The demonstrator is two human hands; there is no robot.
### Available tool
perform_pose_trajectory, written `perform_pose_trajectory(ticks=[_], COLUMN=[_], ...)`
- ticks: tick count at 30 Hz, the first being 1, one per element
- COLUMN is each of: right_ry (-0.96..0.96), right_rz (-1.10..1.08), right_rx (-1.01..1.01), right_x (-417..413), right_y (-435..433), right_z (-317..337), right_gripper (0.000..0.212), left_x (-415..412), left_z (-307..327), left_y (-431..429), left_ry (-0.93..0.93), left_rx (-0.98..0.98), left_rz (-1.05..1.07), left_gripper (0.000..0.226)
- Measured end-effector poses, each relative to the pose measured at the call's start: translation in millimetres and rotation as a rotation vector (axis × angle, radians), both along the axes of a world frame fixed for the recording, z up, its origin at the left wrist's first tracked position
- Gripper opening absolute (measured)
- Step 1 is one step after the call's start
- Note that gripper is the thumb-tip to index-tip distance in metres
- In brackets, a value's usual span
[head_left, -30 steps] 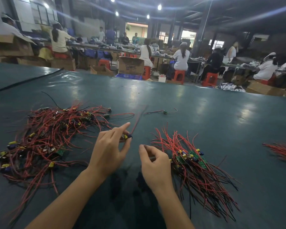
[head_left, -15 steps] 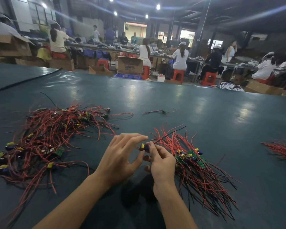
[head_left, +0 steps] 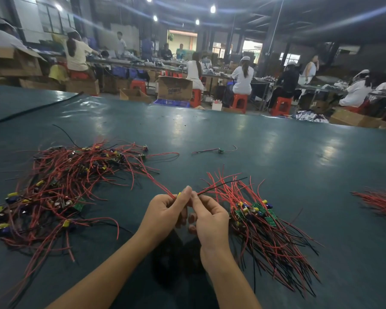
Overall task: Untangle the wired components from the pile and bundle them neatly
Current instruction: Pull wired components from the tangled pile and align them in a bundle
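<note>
While just right of the tangled pile (head_left: 60,188), pinching one wired component (head_left: 179,194): left hand (head_left: 165,214) at its yellow part, right hand (head_left: 211,217) on its wires.

Dim hall, lit by ceiling lamps (head_left: 212,8) that flare into streaks — glare pools on the far half of the table (head_left: 276,152). Wide-angle distortion bows its far edge; background workers (head_left: 242,80) look soft.

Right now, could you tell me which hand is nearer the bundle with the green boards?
Right. The right hand sits just beside the bundle, at its left edge; the left hand lies farther left, beyond it.
</note>
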State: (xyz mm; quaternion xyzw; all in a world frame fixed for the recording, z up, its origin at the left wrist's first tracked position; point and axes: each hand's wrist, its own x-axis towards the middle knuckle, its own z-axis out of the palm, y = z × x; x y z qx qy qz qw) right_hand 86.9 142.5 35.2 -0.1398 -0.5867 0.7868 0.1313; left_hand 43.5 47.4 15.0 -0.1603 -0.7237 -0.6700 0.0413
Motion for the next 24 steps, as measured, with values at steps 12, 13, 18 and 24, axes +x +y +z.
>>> perform_pose_trajectory(ticks=[12, 13, 18, 24], right_ry=[-0.107, -0.128, -0.174, -0.102], right_rz=[-0.111, -0.134, -0.228, -0.328], right_rx=[-0.118, -0.128, -0.246, -0.390], right_x=[-8.4, -10.1, -15.3, -16.4], right_y=[2.4, 4.9, 21.9, 36.8], right_z=[-1.1, -0.4, 4.3, 9.7], right_gripper=[0.022, 0.022, 0.016, 0.005], left_x=[5.7, 5.7, 7.7, 10.0], left_z=[3.0, 3.0, 6.1, 12.6], left_y=[8.2, 8.3, 10.2, 6.7], left_ry=[-0.005, -0.001, -0.007, 0.019], left_rx=[0.148, 0.146, 0.162, 0.150], left_rz=[0.068, 0.070, 0.047, 0.023], left_gripper=[0.058, 0.058, 0.056, 0.057])
